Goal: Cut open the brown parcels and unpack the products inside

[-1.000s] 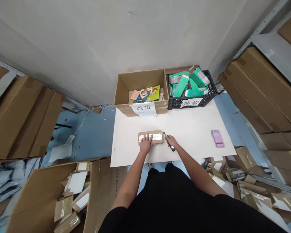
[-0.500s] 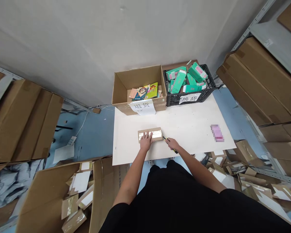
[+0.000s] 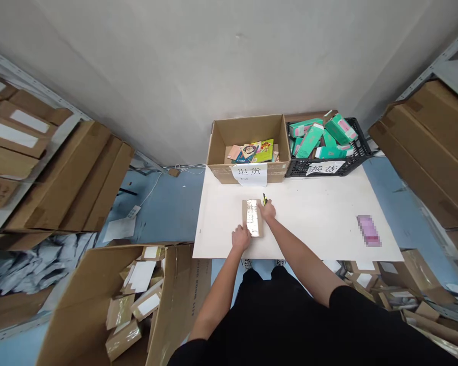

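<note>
A small taped cardboard box (image 3: pixel 258 233) with a shiny white label lies on the white table (image 3: pixel 221 223), its long side pointing away from me. My left hand (image 3: pixel 241 238) grips its near left edge, fingers bent against the side. At the far right corner, my right hand (image 3: pixel 267 210) is closed around a yellow and black utility knife (image 3: pixel 265 199), with some fingers at the box. The knife points away from me, and its blade cannot be made out.
An open carton (image 3: pixel 223 175) of small books and a black crate (image 3: pixel 353 165) of green boxes stand along the table's back. A blurred pink item (image 3: pixel 369 230) lies at right. A big carton (image 3: pixel 72 300) of parcels stands at lower left; shelves (image 3: pixel 70 117) flank both sides.
The box has been turned from lying crosswise to lengthwise. My left hand moved from its top to its near left edge; my right hand moved with the knife to its far right corner.
</note>
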`<action>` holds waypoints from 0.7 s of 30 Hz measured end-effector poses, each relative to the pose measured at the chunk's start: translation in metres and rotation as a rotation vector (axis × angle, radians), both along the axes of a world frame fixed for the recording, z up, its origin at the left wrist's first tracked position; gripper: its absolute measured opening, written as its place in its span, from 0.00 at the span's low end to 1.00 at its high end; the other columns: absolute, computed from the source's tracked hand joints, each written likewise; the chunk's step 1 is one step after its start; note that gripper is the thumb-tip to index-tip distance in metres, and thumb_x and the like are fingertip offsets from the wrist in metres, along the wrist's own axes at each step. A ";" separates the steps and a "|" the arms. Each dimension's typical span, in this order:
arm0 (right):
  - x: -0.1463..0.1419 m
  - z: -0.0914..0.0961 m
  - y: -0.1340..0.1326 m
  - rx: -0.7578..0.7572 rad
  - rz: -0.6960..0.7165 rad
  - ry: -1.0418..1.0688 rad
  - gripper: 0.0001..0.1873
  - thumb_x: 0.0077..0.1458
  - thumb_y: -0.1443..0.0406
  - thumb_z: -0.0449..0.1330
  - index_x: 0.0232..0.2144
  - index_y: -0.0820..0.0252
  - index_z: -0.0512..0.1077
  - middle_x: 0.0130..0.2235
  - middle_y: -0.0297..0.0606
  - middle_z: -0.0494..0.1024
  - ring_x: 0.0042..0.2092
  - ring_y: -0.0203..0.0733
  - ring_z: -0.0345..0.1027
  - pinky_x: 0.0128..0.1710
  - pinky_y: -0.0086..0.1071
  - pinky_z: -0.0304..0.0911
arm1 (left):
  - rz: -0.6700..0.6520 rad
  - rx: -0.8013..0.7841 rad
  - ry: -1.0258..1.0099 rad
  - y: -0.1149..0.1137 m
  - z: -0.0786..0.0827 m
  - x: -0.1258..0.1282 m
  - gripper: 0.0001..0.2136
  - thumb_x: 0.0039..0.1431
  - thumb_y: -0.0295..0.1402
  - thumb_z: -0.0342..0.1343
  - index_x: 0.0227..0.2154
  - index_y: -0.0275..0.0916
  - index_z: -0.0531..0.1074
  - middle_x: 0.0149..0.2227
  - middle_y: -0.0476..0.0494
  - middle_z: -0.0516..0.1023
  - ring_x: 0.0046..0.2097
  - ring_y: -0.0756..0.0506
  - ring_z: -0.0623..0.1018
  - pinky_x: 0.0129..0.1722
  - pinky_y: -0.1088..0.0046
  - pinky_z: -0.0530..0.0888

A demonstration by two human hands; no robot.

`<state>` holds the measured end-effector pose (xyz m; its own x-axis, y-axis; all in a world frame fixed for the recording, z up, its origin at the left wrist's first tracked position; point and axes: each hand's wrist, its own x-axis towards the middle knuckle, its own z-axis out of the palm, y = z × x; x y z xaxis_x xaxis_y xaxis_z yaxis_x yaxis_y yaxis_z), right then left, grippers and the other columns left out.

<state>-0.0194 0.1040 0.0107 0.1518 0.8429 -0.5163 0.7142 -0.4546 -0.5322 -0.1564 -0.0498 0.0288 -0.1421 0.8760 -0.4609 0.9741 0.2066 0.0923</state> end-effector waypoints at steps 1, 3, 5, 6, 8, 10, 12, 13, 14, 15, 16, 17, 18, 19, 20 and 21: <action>-0.008 0.005 0.013 0.017 0.044 -0.005 0.24 0.65 0.51 0.65 0.53 0.59 0.66 0.48 0.53 0.82 0.50 0.55 0.79 0.42 0.36 0.69 | -0.054 0.000 -0.041 -0.006 -0.002 0.002 0.26 0.73 0.34 0.46 0.71 0.35 0.61 0.58 0.28 0.75 0.57 0.34 0.76 0.54 0.58 0.75; -0.011 0.011 0.025 0.075 0.086 0.007 0.25 0.64 0.51 0.67 0.53 0.60 0.67 0.46 0.52 0.83 0.48 0.55 0.79 0.42 0.36 0.68 | -0.144 0.057 -0.089 -0.008 -0.005 0.002 0.26 0.69 0.30 0.50 0.70 0.38 0.62 0.60 0.30 0.73 0.58 0.36 0.75 0.53 0.61 0.76; 0.004 0.011 0.013 0.133 0.047 0.011 0.25 0.65 0.48 0.64 0.53 0.60 0.68 0.44 0.50 0.83 0.46 0.55 0.79 0.41 0.35 0.68 | -0.225 0.134 -0.097 0.006 -0.006 -0.007 0.28 0.66 0.26 0.53 0.69 0.40 0.62 0.66 0.30 0.68 0.64 0.35 0.71 0.55 0.61 0.76; 0.015 0.009 -0.002 0.145 0.016 -0.006 0.26 0.66 0.46 0.62 0.53 0.60 0.68 0.44 0.50 0.83 0.46 0.55 0.79 0.41 0.36 0.68 | -0.295 0.153 -0.102 0.018 -0.006 -0.013 0.31 0.65 0.24 0.54 0.70 0.41 0.61 0.70 0.30 0.64 0.68 0.34 0.67 0.57 0.60 0.74; 0.039 0.000 -0.043 0.118 -0.004 -0.044 0.29 0.63 0.42 0.62 0.52 0.59 0.69 0.44 0.49 0.83 0.47 0.56 0.80 0.41 0.36 0.68 | -0.511 0.139 -0.125 0.046 -0.007 -0.026 0.37 0.62 0.23 0.59 0.73 0.43 0.57 0.77 0.32 0.54 0.76 0.32 0.55 0.64 0.56 0.69; 0.056 -0.011 -0.084 0.034 -0.040 -0.055 0.31 0.61 0.41 0.63 0.51 0.58 0.70 0.44 0.50 0.83 0.48 0.57 0.80 0.42 0.37 0.69 | -0.729 0.080 -0.157 0.069 -0.011 -0.037 0.43 0.58 0.27 0.65 0.75 0.46 0.55 0.79 0.36 0.48 0.79 0.30 0.47 0.70 0.52 0.61; 0.059 -0.019 -0.106 -0.030 -0.095 -0.042 0.28 0.61 0.42 0.64 0.49 0.57 0.70 0.46 0.50 0.83 0.49 0.55 0.80 0.43 0.37 0.70 | -0.806 0.037 -0.180 0.082 -0.021 -0.041 0.46 0.56 0.34 0.70 0.75 0.49 0.55 0.80 0.38 0.48 0.79 0.30 0.47 0.72 0.51 0.57; 0.056 -0.020 -0.107 -0.037 -0.126 -0.038 0.27 0.61 0.43 0.65 0.48 0.57 0.70 0.47 0.49 0.83 0.49 0.55 0.80 0.43 0.36 0.70 | -0.781 0.037 -0.182 0.084 -0.026 -0.040 0.46 0.57 0.37 0.70 0.76 0.50 0.55 0.79 0.39 0.49 0.79 0.30 0.48 0.73 0.51 0.57; 0.051 -0.019 -0.101 -0.031 -0.152 -0.037 0.26 0.60 0.44 0.66 0.47 0.56 0.70 0.47 0.49 0.83 0.49 0.54 0.80 0.43 0.35 0.71 | -0.718 0.051 -0.175 0.082 -0.033 -0.037 0.45 0.58 0.41 0.69 0.76 0.51 0.55 0.79 0.39 0.50 0.78 0.29 0.49 0.73 0.50 0.57; 0.045 -0.017 -0.090 -0.014 -0.173 -0.042 0.25 0.59 0.45 0.68 0.46 0.56 0.70 0.48 0.48 0.83 0.49 0.53 0.80 0.43 0.35 0.71 | -0.630 0.072 -0.158 0.079 -0.038 -0.032 0.45 0.60 0.43 0.68 0.76 0.52 0.54 0.79 0.39 0.50 0.78 0.29 0.50 0.72 0.49 0.57; 0.040 -0.013 -0.076 0.002 -0.188 -0.052 0.25 0.57 0.46 0.69 0.46 0.55 0.69 0.47 0.47 0.83 0.48 0.52 0.80 0.42 0.34 0.71 | -0.532 0.094 -0.135 0.074 -0.043 -0.026 0.44 0.61 0.45 0.67 0.77 0.51 0.53 0.79 0.38 0.49 0.78 0.28 0.50 0.72 0.47 0.57; 0.035 -0.008 -0.061 0.013 -0.202 -0.047 0.24 0.58 0.47 0.69 0.45 0.55 0.69 0.45 0.46 0.83 0.46 0.51 0.81 0.40 0.33 0.71 | -0.436 0.110 -0.111 0.070 -0.047 -0.020 0.44 0.62 0.46 0.65 0.77 0.51 0.52 0.79 0.37 0.49 0.78 0.27 0.51 0.72 0.46 0.57; 0.032 -0.004 -0.047 0.023 -0.226 -0.010 0.20 0.63 0.47 0.65 0.43 0.54 0.68 0.41 0.43 0.83 0.41 0.48 0.81 0.37 0.32 0.71 | -0.353 0.116 -0.090 0.066 -0.049 -0.012 0.44 0.63 0.47 0.65 0.77 0.50 0.51 0.79 0.36 0.48 0.78 0.27 0.51 0.72 0.44 0.57; 0.031 0.000 -0.036 0.014 -0.245 0.060 0.18 0.68 0.46 0.58 0.42 0.54 0.67 0.35 0.39 0.82 0.35 0.45 0.80 0.34 0.31 0.70 | -0.287 0.114 -0.074 0.063 -0.050 -0.006 0.44 0.64 0.48 0.64 0.78 0.50 0.50 0.79 0.35 0.48 0.78 0.26 0.50 0.72 0.43 0.57; 0.032 0.003 -0.030 0.005 -0.253 0.134 0.19 0.72 0.47 0.52 0.40 0.54 0.67 0.30 0.36 0.80 0.29 0.42 0.77 0.30 0.30 0.69 | -0.238 0.110 -0.062 0.061 -0.050 0.000 0.44 0.64 0.48 0.63 0.78 0.50 0.49 0.79 0.35 0.48 0.78 0.26 0.50 0.71 0.43 0.58; 0.035 0.005 -0.029 -0.006 -0.251 0.206 0.20 0.74 0.47 0.47 0.38 0.53 0.66 0.26 0.32 0.76 0.24 0.40 0.73 0.27 0.29 0.67 | -0.206 0.105 -0.054 0.061 -0.048 0.005 0.44 0.65 0.49 0.63 0.78 0.51 0.49 0.79 0.36 0.48 0.78 0.26 0.50 0.71 0.42 0.59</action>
<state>0.0158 0.0749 0.0155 0.2465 0.7889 -0.5629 0.4571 -0.6068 -0.6503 -0.1510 0.0110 -0.0194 0.0673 0.9274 -0.3680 0.9878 -0.0099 0.1557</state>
